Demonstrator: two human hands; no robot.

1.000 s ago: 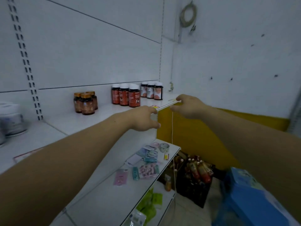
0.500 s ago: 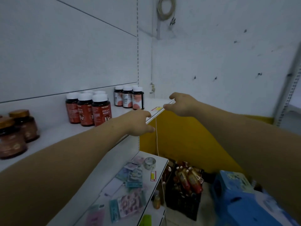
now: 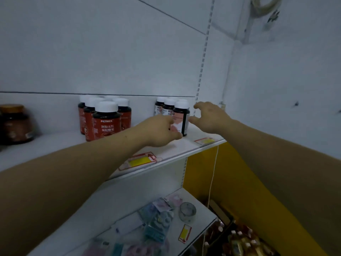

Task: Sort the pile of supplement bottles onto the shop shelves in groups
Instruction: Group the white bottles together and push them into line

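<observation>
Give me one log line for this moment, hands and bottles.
left hand: against front pink-label bottle, grip unclear | right hand: open, just right of it | red-label bottles: grouped further left, same shelf

The white shelf [image 3: 186, 145] carries red-label bottles [image 3: 106, 122], pink-label bottles [image 3: 180, 117] and a brown jar [image 3: 15, 124].

Bottle groups [image 3: 105, 117] side by side on shelf [image 3: 177, 148]
</observation>
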